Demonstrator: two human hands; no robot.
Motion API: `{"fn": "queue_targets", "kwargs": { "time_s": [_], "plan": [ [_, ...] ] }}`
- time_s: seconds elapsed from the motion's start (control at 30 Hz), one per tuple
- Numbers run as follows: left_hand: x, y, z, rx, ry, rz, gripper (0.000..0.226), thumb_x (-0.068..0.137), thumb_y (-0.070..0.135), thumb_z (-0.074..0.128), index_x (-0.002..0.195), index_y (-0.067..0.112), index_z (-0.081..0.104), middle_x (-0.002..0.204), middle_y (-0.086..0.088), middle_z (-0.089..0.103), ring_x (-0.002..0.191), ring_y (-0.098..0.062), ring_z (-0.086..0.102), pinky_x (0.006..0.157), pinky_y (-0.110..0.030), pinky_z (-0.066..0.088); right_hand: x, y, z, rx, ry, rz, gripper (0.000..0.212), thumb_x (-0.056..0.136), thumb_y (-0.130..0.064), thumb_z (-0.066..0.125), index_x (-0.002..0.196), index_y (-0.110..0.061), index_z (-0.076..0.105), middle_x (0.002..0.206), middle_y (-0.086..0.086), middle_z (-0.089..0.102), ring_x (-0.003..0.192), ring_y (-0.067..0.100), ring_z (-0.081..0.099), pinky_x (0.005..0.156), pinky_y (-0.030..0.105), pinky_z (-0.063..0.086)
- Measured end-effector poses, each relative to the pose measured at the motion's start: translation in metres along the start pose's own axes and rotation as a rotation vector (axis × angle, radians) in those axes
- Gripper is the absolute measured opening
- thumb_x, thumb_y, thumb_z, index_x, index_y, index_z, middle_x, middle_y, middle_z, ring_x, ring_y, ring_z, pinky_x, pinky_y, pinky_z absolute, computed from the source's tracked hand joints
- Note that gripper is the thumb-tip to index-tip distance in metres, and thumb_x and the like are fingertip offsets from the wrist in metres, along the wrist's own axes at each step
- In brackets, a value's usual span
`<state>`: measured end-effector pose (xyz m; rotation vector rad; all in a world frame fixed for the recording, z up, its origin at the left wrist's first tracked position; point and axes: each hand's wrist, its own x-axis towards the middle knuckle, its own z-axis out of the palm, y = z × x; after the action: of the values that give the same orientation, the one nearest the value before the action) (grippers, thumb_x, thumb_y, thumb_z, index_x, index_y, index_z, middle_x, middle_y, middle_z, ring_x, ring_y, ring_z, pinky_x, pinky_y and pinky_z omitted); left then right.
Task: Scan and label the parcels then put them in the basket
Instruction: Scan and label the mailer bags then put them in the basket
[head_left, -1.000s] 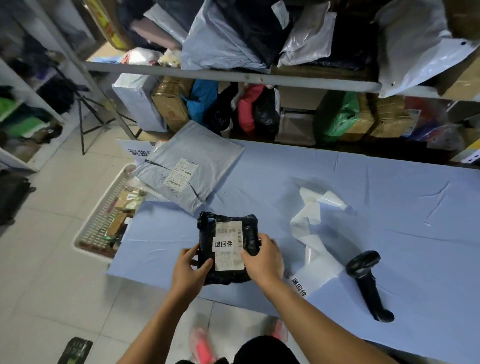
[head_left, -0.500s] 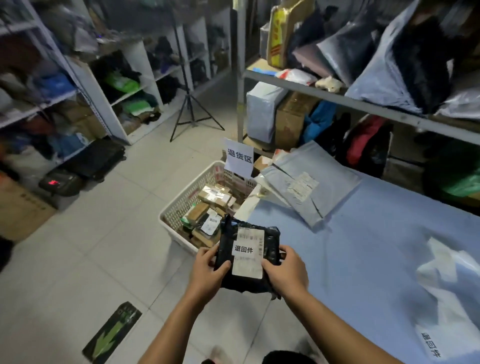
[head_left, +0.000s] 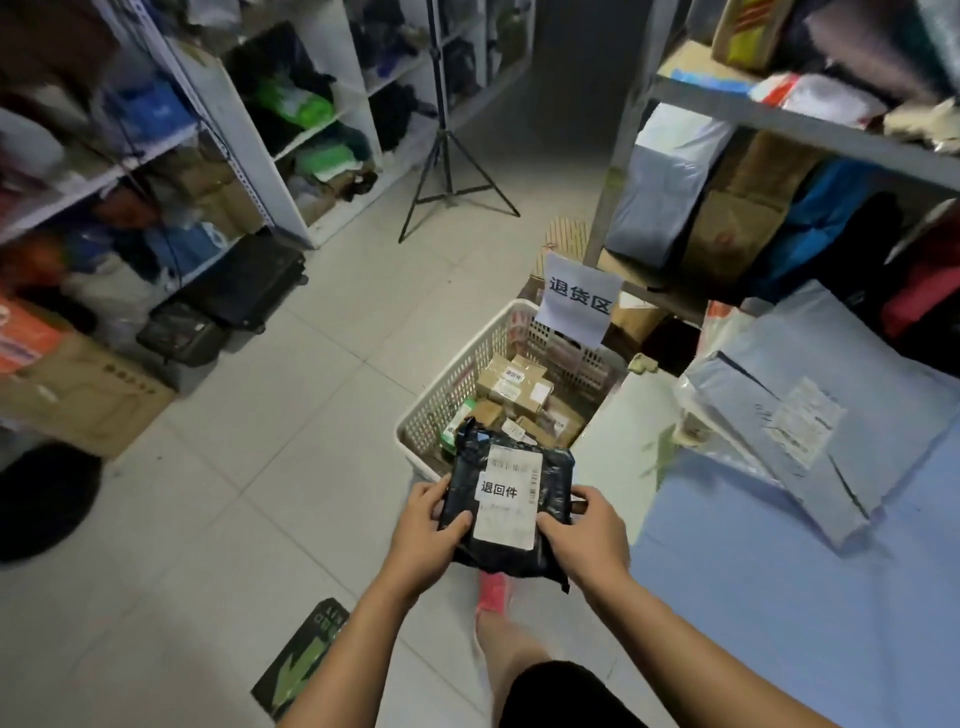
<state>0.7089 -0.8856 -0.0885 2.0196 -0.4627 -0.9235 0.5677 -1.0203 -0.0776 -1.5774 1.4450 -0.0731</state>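
Storeroom floor and stocked shelving (head_left: 234, 130) now fill the view where the blue surface (head_left: 779, 597) was seen a second ago; only its left part is kept at the right edge. The black parcel (head_left: 509, 499) is gripped from both sides, the left hand (head_left: 423, 535) curled on its left edge and the right hand (head_left: 582, 535) on its right, with thumbs laid on top. It has been lifted off the surface and carried left, and is held in the air at the near rim of the white basket (head_left: 452, 379). A white shipping label and a small printed sticker are borne on its top face, so scanning and labelling are judged done for this parcel and only the drop is left. Small cardboard boxes (head_left: 514, 384) are already piled in the basket, and a paper sign (head_left: 579, 299) is fixed at its far rim. A large grey parcel (head_left: 810, 415) is left on the surface to the right, probably next in turn. Nothing is seen between parcel and basket; only the near rim has to be cleared. A tripod (head_left: 447, 171) stands far off, and a green arrow sticker (head_left: 301, 654) lies near left on the floor, neither in the way.
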Motion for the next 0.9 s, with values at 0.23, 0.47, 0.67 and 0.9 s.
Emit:
{"fn": "queue_targets", "kwargs": {
  "time_s": [0.23,0.47,0.67,0.9],
  "plan": [
    [0.162,0.003,-0.031,0.129,-0.034,-0.045,0.056,0.089,0.011,0.068,0.142,0.016,0.05,0.12,0.006,0.053,0.112,-0.014,0.055,0.101,-0.036,0.048,0.136,-0.058,0.065,0.052,0.008,0.101,0.052,0.075,-0.032,0.077,0.123,-0.023,0.06,0.112,-0.004,0.069,0.1,0.017,0.064,0.081,0.03,0.049],
    [0.356,-0.027,-0.006,0.256,-0.132,-0.025,0.06,0.089,0.013,0.069,0.145,0.019,0.047,0.142,0.004,0.052,0.131,-0.015,0.047,0.113,-0.035,0.037,0.301,-0.073,0.124,0.156,0.067,0.151,0.053,0.079,-0.013,0.077,0.128,-0.017,0.057,0.112,-0.003,0.065,0.094,0.013,0.062,0.085,0.027,0.05],
    [0.512,-0.087,0.053,0.306,-0.264,-0.008,0.06,0.093,0.011,0.065,0.148,0.021,0.043,0.146,0.003,0.048,0.131,-0.018,0.048,0.111,-0.042,0.042,0.44,-0.033,0.186,0.186,0.155,0.2,0.056,0.082,-0.006,0.077,0.133,-0.012,0.054,0.114,0.001,0.064,0.093,0.013,0.06,0.084,0.028,0.05],
    [0.606,-0.17,0.099,0.408,-0.343,-0.018,0.064,0.09,0.01,0.069,0.147,0.02,0.043,0.143,0.002,0.053,0.123,-0.017,0.056,0.106,-0.035,0.046,0.529,0.039,0.253,0.132,0.198,0.261,0.06,0.081,-0.017,0.08,0.135,-0.016,0.054,0.126,0.002,0.065,0.101,0.019,0.067,0.092,0.035,0.054]
  ]
}}
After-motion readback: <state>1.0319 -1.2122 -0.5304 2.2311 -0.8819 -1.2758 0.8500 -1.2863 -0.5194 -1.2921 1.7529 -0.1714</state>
